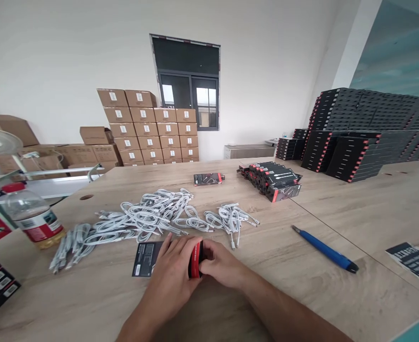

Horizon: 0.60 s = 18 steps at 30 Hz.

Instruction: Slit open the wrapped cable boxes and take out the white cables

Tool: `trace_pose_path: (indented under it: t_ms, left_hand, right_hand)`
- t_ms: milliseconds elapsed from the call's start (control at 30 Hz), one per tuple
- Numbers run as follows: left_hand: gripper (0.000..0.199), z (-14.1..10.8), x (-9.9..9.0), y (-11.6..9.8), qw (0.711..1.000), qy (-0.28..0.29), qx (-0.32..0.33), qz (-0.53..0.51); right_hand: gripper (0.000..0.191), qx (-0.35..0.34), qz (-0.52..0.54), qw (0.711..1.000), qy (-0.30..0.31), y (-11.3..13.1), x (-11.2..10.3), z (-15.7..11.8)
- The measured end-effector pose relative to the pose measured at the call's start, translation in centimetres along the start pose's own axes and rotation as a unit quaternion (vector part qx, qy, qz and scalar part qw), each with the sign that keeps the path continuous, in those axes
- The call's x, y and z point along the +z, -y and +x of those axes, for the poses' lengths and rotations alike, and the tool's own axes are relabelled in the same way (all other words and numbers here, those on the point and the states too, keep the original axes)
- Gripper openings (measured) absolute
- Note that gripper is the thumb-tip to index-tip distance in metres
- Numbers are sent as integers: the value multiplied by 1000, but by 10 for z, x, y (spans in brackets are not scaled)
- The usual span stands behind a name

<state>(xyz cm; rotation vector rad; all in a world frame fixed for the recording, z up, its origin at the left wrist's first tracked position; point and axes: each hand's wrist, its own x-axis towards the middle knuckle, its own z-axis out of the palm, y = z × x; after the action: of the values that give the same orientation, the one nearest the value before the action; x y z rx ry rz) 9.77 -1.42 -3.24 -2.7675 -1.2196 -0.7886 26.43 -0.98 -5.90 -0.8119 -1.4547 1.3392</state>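
Note:
Between my two hands, just below the middle of the view, is a small black and red box (195, 260) with its red side toward me. My left hand (177, 261) wraps over it from the left, covering much of it. From the other side, my right hand (220, 262) grips it with curled fingers. A flat black printed card (143, 260) lies on the table, partly under my left hand. Just beyond my hands, white charging cables (148, 213) are heaped in coiled bundles, with a smaller group (231, 218) to the right.
One black box (208, 178) lies beyond the cables, and a loose pile of similar boxes (271, 178) sits to its right. A blue pen-like tool (325, 248) and a printed sheet (414, 261) lie at right. A bottle (33, 216) stands at left. Black boxes (352, 156) are stacked at far right.

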Motion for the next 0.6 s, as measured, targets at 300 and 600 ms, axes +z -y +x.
trace_pose_path:
  t_ms: [300,600]
  left_hand:
    - [68,-1,-2,-4,1000,-12,2,10]
    - [73,2,2,-8,999,-21,26,30]
  right_hand:
    - [32,1,-8,1000,-9,-2,0,0]
    - [32,0,-84,992,-95,-3,6,2]
